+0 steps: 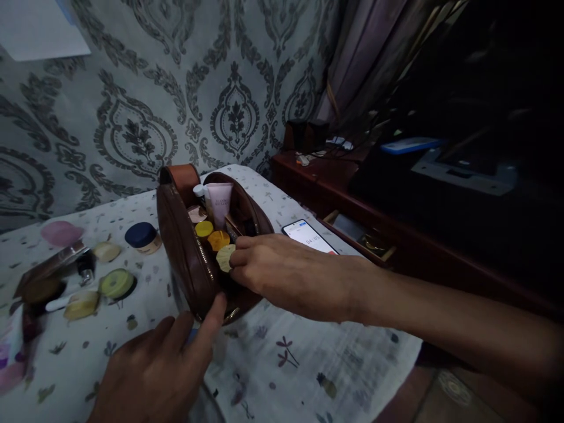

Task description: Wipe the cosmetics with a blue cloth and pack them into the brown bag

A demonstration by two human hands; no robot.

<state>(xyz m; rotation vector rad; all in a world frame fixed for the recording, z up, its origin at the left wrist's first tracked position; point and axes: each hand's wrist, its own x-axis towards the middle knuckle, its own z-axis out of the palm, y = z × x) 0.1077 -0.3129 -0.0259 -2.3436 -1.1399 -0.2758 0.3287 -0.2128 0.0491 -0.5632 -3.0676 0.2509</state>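
A brown leather zip bag [178, 247] stands unzipped on the patterned cloth, tilted away from me. My right hand [286, 270] reaches into its mouth, fingers closed at a pale yellow round lid [225, 257]; the fingertips are partly hidden. My left hand [154, 364] is at the bag's near end, its thumb side on the zip edge and the other fingers curled by the outer wall. Inside the bag are a pink tube [219, 202], a white-capped bottle [199, 191], a yellow-lidded jar [204, 229] and an orange-lidded jar [218, 239].
On the cloth at left lie a dark-blue-lidded jar [141, 236], a green round container [117, 284], a pink oval item [60, 233] and several other small cosmetics. A lit phone [308, 236] lies right of the bag. Beyond is a dark wooden desk [308, 182] with an opened drawer [359, 238].
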